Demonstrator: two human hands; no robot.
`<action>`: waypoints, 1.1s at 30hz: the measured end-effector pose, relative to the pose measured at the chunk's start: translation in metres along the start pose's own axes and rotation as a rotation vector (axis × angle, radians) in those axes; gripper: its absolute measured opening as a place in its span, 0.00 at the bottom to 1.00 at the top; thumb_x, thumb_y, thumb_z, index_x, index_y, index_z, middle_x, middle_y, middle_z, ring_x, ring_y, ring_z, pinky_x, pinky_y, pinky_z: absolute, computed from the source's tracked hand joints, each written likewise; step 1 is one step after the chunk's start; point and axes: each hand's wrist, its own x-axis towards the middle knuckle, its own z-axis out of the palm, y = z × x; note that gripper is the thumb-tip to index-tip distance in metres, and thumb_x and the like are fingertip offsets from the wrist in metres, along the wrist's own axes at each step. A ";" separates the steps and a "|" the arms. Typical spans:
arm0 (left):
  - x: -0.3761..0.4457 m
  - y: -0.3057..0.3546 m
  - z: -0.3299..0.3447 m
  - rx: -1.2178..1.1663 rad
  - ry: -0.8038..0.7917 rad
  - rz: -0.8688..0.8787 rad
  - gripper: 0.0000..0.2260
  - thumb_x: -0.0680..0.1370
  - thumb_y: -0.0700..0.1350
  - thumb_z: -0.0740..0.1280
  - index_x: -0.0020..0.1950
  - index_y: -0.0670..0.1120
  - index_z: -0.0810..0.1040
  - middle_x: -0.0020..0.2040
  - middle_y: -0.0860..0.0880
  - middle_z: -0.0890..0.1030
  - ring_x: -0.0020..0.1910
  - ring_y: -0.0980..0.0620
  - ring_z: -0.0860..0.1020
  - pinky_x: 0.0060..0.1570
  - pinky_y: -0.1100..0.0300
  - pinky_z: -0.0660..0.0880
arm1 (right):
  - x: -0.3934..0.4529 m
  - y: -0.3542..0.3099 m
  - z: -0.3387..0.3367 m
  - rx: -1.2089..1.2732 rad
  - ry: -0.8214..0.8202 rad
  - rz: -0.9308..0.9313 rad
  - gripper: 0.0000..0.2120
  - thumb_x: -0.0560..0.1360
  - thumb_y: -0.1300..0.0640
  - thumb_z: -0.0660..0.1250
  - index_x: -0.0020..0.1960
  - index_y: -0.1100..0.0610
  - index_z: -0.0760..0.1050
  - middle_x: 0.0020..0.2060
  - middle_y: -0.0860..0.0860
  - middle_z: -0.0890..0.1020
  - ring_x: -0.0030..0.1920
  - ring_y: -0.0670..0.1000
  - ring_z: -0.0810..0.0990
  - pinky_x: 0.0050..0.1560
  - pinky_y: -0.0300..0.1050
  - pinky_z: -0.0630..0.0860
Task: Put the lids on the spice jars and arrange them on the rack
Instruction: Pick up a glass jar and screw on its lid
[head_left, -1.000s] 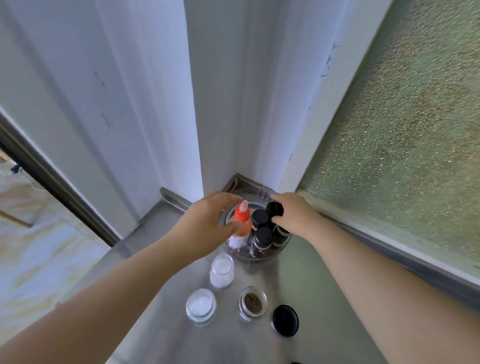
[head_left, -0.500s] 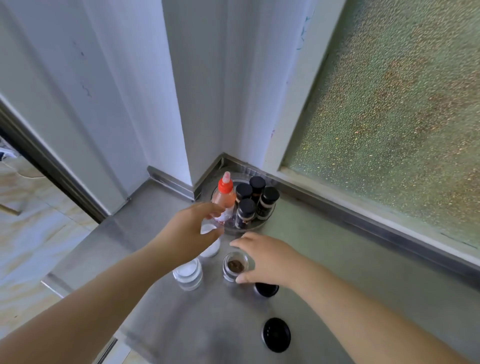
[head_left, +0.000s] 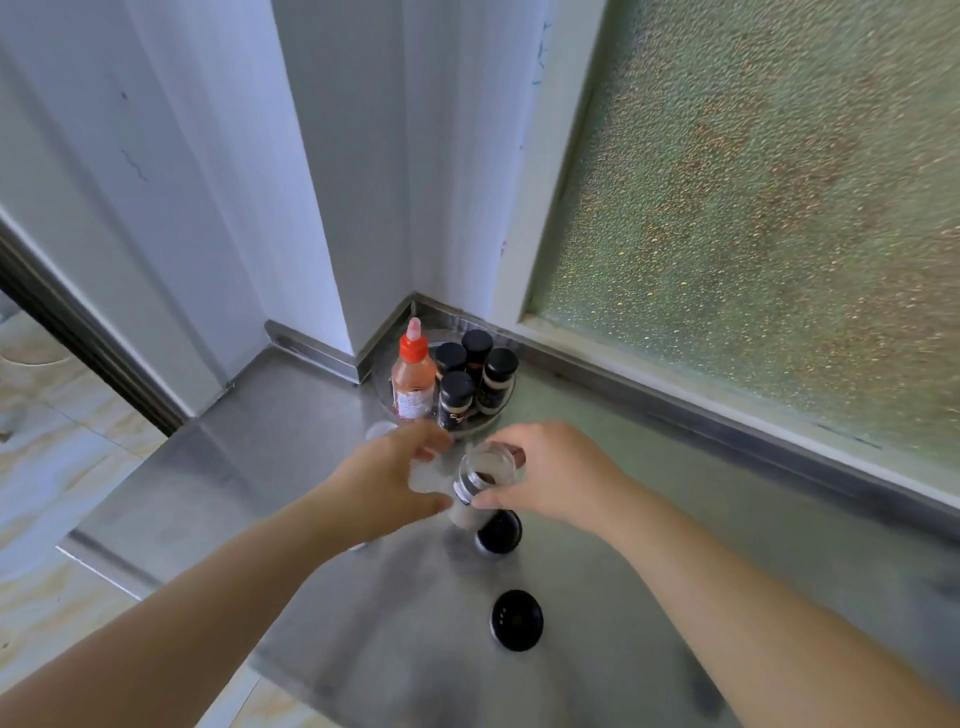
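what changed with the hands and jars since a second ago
Both hands came back from the rack toward the person. The right hand picked up the open jar of brown spice and holds it tilted; the left hand grips a blurred white jar. The capped jars, red bottle and loose lids stayed put.

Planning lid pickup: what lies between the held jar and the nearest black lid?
In the head view, another black lid on the steel counter, between the open jar and the near lid.

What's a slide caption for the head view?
Right hand grips open spice jar near two loose black lids; four capped jars on rack.
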 end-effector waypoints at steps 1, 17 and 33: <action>0.001 0.007 0.004 -0.021 -0.050 0.001 0.25 0.66 0.49 0.75 0.60 0.54 0.70 0.56 0.55 0.75 0.56 0.57 0.73 0.58 0.60 0.71 | -0.007 0.000 -0.009 0.008 0.019 0.005 0.24 0.60 0.39 0.75 0.52 0.47 0.78 0.41 0.45 0.81 0.44 0.50 0.79 0.46 0.48 0.77; 0.020 0.162 0.102 -0.112 -0.245 0.373 0.22 0.64 0.45 0.77 0.54 0.53 0.72 0.49 0.58 0.79 0.49 0.61 0.77 0.51 0.67 0.74 | -0.170 0.075 -0.106 0.155 0.209 0.189 0.35 0.62 0.38 0.74 0.66 0.42 0.68 0.54 0.41 0.77 0.50 0.43 0.78 0.55 0.42 0.74; 0.025 0.204 0.159 -0.173 -0.236 0.335 0.26 0.51 0.54 0.78 0.44 0.56 0.70 0.44 0.55 0.79 0.47 0.51 0.79 0.53 0.47 0.77 | -0.262 0.168 -0.115 0.307 0.381 0.479 0.19 0.72 0.50 0.69 0.62 0.52 0.74 0.51 0.49 0.81 0.51 0.47 0.79 0.57 0.40 0.72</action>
